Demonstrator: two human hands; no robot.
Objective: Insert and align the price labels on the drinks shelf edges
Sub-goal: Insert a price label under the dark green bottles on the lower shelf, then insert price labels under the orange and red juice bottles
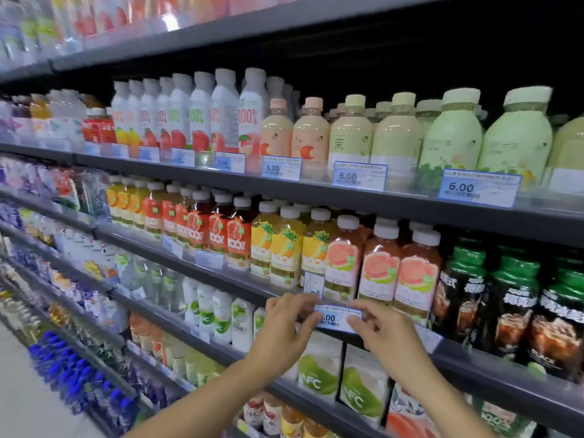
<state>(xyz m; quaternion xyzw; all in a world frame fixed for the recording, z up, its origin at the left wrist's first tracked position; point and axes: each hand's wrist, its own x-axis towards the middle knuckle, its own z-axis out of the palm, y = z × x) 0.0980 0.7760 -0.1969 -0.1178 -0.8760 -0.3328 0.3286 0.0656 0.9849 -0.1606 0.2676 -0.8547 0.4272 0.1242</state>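
Both hands pinch one price label (pixel 338 319), left hand (pixel 286 324) on its left end, right hand (pixel 384 331) on its right end, holding it against the shelf edge (pixel 493 365) below the pink grapefruit juice bottles (pixel 377 270), above NFC cartons (pixel 363 388).

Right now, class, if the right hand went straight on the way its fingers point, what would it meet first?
The right hand pinches the white, blue-edged paper price label; past it, probably the left hand, though depth is unclear.
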